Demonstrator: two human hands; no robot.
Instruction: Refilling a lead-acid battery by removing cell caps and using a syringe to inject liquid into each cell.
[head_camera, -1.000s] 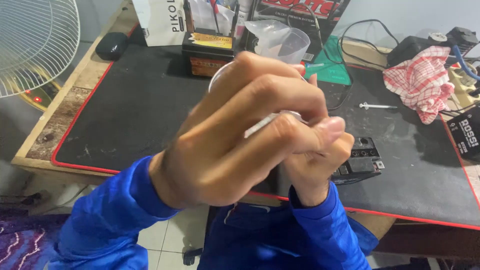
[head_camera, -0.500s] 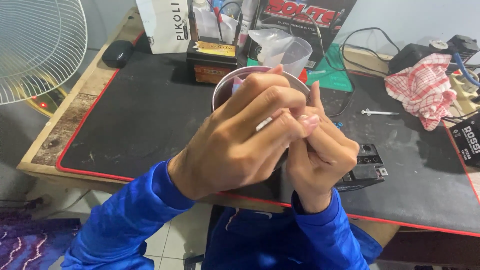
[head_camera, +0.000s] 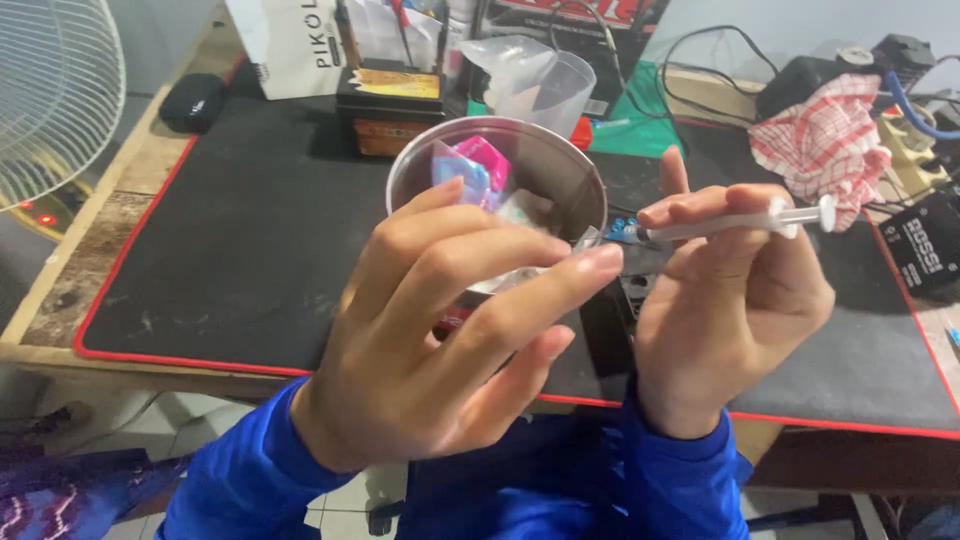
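**Steady the syringe at the tin's rim**

The right hand (head_camera: 735, 300) pinches a small clear plastic syringe (head_camera: 735, 222) between thumb and fingers, tip pointing to nine o'clock at the round metal tin (head_camera: 560, 165). The left hand (head_camera: 450, 330), fingers half-curled, appears to cup that tin from the front. Best keep both wrists braced, above the black, red-edged desk mat (head_camera: 250, 250).

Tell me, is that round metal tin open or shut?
Open. The round metal tin has no lid on, and pink and blue packets show inside it.
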